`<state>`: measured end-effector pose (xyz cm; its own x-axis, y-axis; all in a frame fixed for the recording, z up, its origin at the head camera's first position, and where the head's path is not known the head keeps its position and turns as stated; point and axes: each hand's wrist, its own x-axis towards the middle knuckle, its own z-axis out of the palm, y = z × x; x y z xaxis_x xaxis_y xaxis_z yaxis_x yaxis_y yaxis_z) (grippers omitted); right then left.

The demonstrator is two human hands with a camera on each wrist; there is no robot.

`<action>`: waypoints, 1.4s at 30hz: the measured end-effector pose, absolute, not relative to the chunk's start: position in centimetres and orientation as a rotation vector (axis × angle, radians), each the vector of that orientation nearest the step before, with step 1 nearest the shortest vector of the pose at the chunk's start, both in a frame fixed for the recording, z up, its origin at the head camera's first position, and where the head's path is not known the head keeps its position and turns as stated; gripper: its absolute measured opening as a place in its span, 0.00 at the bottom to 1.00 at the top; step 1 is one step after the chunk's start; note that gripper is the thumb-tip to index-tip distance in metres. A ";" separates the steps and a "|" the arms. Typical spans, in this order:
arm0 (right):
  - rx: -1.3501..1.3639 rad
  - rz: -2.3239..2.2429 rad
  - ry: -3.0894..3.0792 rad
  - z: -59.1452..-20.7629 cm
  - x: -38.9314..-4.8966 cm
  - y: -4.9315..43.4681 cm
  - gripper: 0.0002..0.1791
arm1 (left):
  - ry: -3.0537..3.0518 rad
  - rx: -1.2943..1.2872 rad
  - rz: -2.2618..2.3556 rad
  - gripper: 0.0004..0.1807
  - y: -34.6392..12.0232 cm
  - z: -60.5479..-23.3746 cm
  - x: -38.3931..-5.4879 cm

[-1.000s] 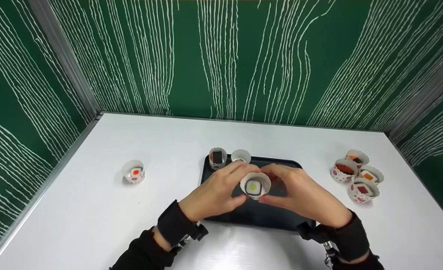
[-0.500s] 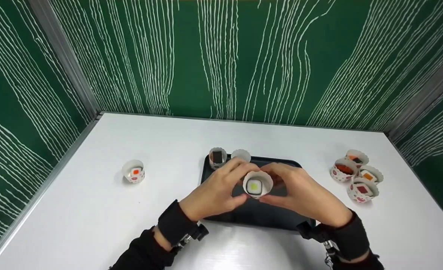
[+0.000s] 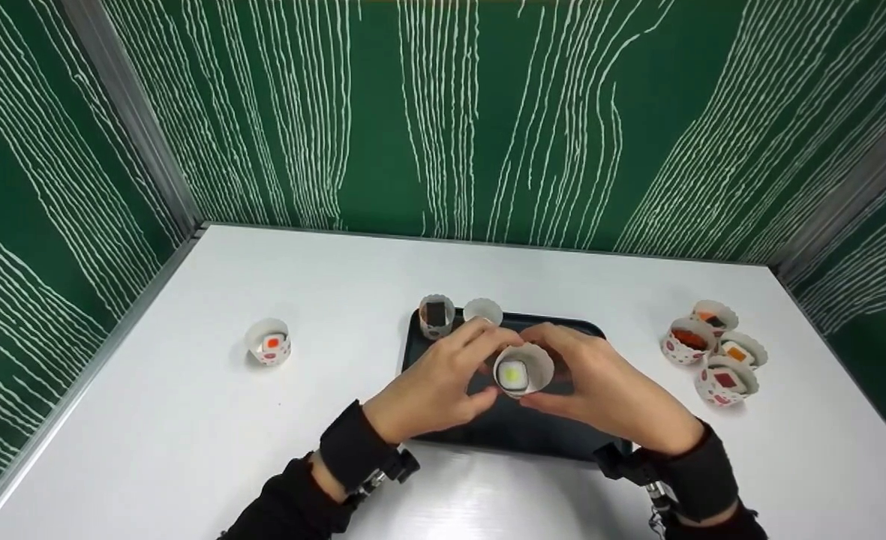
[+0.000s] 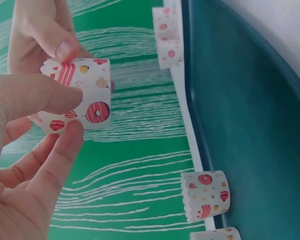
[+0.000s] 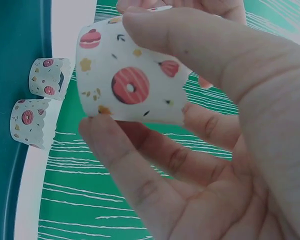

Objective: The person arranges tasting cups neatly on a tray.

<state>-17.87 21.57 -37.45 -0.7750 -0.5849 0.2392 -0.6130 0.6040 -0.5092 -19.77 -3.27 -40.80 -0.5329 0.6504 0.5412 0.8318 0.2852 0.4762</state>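
Observation:
Over the black tray [image 3: 518,431], both hands hold one paper baking cup [image 3: 539,366], printed with doughnuts and sweets, its mouth towards the head camera. Inside sits a sushi-like piece [image 3: 513,375], white with a yellow-green centre and dark edge. My left hand [image 3: 435,382] pinches the cup's left side between thumb and fingers. From the right, my right hand [image 3: 604,382] grips its wall; in the right wrist view the thumb lies across the cup [image 5: 102,65] and a fingertip meets its base edge. In the left wrist view the cup [image 4: 97,87] shows its printed side.
On the tray's far left edge stand one cup [image 3: 436,316] with a dark-topped piece and another cup [image 3: 482,309], partly behind my left hand. A single cup [image 3: 268,343] stands left on the white table [image 3: 322,277]. Several filled cups, including one [image 3: 726,382], cluster at right.
The held cup has shifted slightly right and turned a little, so more of its inner right wall shows and the piece sits nearer its left side. Both hands have barely moved.

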 end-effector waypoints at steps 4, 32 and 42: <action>1.034 0.859 -2.760 -37.6 -17.8 21.6 0.28 | -2.303 -1.372 -1.089 0.30 -3.2 -40.9 -19.8; 1.047 0.817 -2.722 -37.7 -17.8 21.3 0.30 | -2.239 -1.274 -1.231 0.14 -2.8 -41.1 -19.7; 1.055 0.782 -2.719 -37.8 -17.8 21.4 0.30 | -2.204 -1.283 -1.225 0.08 -2.7 -41.2 -19.8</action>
